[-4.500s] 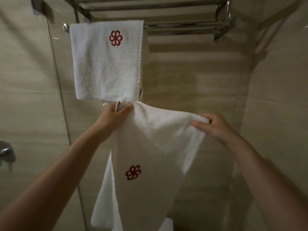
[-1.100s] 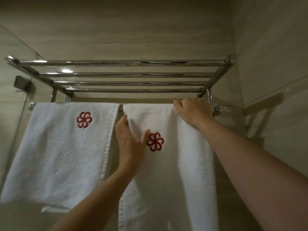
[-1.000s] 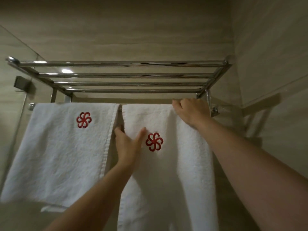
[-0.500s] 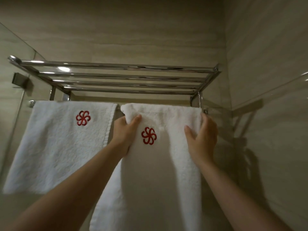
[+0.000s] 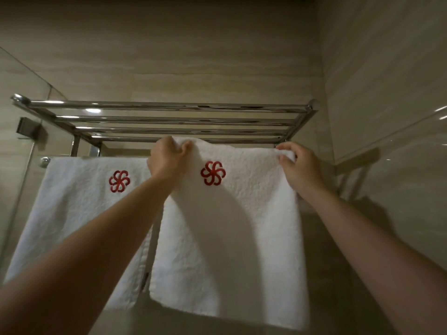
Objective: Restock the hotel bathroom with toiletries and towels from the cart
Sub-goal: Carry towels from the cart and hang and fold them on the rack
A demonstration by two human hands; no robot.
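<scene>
Beige tiled wall, chrome rack (image 5: 169, 119); both hands' grip, left (image 5: 167, 158) and right (image 5: 298, 166), pinching right towel's (image 5: 232, 228) top corners.

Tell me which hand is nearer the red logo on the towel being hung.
Left. The left hand grips the towel's top corner just left of the red logo, almost beside it. The right hand pinches the opposite top corner, much farther off to the logo's right.
</scene>
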